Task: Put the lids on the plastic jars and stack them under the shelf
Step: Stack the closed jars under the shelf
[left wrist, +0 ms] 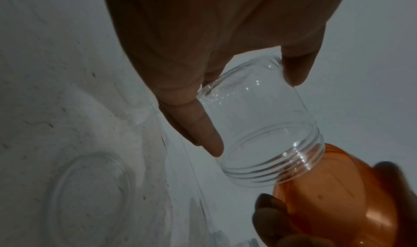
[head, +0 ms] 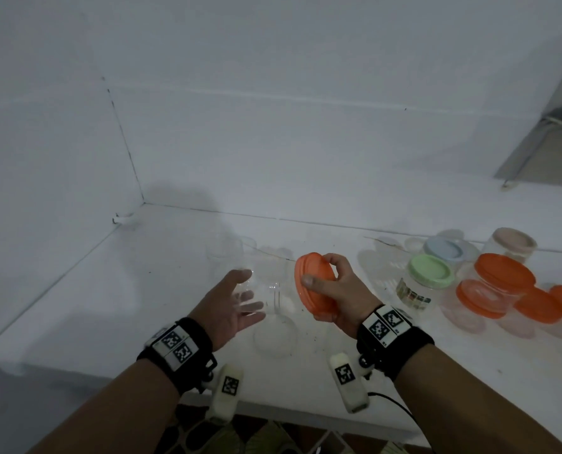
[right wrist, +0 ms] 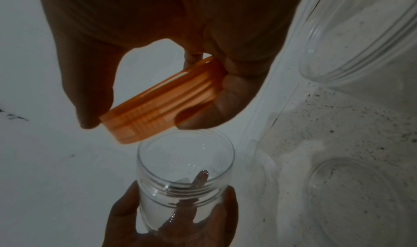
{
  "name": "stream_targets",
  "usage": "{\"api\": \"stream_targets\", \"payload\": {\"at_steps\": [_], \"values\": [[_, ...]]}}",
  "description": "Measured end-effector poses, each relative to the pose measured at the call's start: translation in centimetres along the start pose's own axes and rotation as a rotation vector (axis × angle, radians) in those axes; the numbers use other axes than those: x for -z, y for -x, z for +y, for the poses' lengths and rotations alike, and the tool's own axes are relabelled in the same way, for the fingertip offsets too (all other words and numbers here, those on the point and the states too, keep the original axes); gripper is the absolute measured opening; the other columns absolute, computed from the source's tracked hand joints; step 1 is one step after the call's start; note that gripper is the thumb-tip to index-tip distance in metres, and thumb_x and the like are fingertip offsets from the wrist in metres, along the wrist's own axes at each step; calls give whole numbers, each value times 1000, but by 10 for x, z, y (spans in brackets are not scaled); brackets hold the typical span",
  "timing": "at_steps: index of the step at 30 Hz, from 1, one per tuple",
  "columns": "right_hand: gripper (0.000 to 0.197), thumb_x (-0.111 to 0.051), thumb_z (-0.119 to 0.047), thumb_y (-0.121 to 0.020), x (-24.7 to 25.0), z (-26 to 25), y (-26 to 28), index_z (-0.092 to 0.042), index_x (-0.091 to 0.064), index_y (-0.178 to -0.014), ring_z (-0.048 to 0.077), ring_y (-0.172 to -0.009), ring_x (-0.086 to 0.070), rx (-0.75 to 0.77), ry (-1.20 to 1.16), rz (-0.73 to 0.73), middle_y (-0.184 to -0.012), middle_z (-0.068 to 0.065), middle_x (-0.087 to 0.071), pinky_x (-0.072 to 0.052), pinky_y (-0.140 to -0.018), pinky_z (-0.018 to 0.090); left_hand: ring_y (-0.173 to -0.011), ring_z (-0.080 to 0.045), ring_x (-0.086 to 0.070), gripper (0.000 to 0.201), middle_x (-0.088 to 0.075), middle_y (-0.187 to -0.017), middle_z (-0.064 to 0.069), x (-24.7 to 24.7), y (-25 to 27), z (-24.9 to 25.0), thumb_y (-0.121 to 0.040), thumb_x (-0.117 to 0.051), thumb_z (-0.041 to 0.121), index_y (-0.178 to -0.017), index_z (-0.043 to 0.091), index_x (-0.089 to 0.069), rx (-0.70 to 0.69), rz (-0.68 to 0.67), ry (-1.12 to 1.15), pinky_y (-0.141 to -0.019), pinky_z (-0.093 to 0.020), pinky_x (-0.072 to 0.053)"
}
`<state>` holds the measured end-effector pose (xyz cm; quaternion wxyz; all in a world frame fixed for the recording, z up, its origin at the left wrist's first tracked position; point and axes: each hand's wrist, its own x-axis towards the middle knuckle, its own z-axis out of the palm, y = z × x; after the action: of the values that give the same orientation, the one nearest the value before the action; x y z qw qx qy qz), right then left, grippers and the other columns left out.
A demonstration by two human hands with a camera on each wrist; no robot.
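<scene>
Orange lid, tilted, was pinched between right hand thumb and fingers, just above the clear jar gripped by left hand fingers over the desk.

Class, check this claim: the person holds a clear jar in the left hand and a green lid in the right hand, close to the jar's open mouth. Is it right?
Not quite: the lid is orange, not green, as the right wrist view shows. The left hand does hold the clear jar, and the right hand holds the lid close to its open mouth.
</scene>
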<state>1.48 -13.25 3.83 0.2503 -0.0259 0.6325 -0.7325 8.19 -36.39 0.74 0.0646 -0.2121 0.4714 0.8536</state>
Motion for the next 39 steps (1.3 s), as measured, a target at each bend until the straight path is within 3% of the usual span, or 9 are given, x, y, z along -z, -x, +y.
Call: {"api": "stream_targets", "payload": {"at_steps": [5, 9, 12, 16, 24, 29, 34, 36, 39], "values": [[85, -91, -37, -51, -2, -4, 4, -33, -54, -127, 32, -91, -64, 87, -25, -16, -126, 12, -58, -51, -52, 32, -98, -35, -69, 78, -50, -115, -14, -17, 3, 1, -59, -85, 46, -129, 24, -59, 49, -82, 13, -75, -40, -62], [82, -83, -37, -50, -2, -7, 7, -27, -61, -128, 23, -98, -63, 253, -69, 24, -114, 3, -61, -51, -72, 34, -93, -35, -74, 75, -52, -107, -14, -34, 8, 0, -66, -84, 46, -132, 21, -57, 66, -140, 31, -74, -39, -61], [80, -79, -39, -52, 3, -11, 11, -28, -64, -130, 17, -103, -64, 306, -25, 27, -119, 1, -63, -53, -71, 30, -104, -41, -73, 86, -56, -96, -13, -45, 8, 0, -59, -94, 47, -131, 21, -55, 75, -203, 55, -76, -39, -62], [78, -80, -29, -59, 16, -15, 15, -24, -60, -135, 32, -110, -62, 281, -16, -32, -139, 18, -54, -57, -76, 44, -120, -44, -67, 85, -56, -96, -12, -56, 6, 4, -60, -97, 48, -129, 21, -57, 74, -260, 38, -79, -39, -62], [73, -76, -28, -66, 38, -29, 25, -41, -58, -136, 37, -116, -60, 293, 194, -107, -138, 16, -53, -56, -95, 60, -105, -41, -74, 100, -48, -118, -18, -72, 8, 10, -48, -100, 54, -132, 21, -58, 84, -266, -150, -72, -37, -63], [48, -62, -52, -81, 36, -37, 32, -32, -65, -124, 38, -99, -71, 159, 226, 20, -115, 23, -71, -61, -85, 60, -106, -37, -74, 84, -61, -116, -12, -76, 7, 6, -67, -94, 32, -139, 21, -52, -56, -314, -208, -82, -44, -62], [101, -42, -97, -75, 44, -40, 34, -14, -62, -130, 39, -84, -76, -105, 290, 72, -104, 26, -75, -62, -69, 42, -106, -32, -75, 89, -66, -123, -14, -82, 1, 2, -64, -96, 15, -138, 31, -50, -163, -326, -266, -87, -50, -62], [82, -48, -91, -80, 53, -40, 36, -36, -54, -141, 33, -96, -76, -46, 289, 34, -125, 13, -71, -63, -74, 47, -107, -34, -74, 91, -70, -114, -12, -82, -3, 2, -58, -96, 23, -137, 28, -51, -136, -314, -230, -85, -48, -61], [59, -74, -46, -89, 63, -41, 37, -50, -48, -142, 28, -112, -72, 94, 253, -39, -137, 4, -61, -60, -90, 58, -115, -39, -71, 86, -69, -123, -14, -82, -6, 2, -66, -92, 21, -140, 27, -49, -71, -332, -190, -86, -48, -61]]}}
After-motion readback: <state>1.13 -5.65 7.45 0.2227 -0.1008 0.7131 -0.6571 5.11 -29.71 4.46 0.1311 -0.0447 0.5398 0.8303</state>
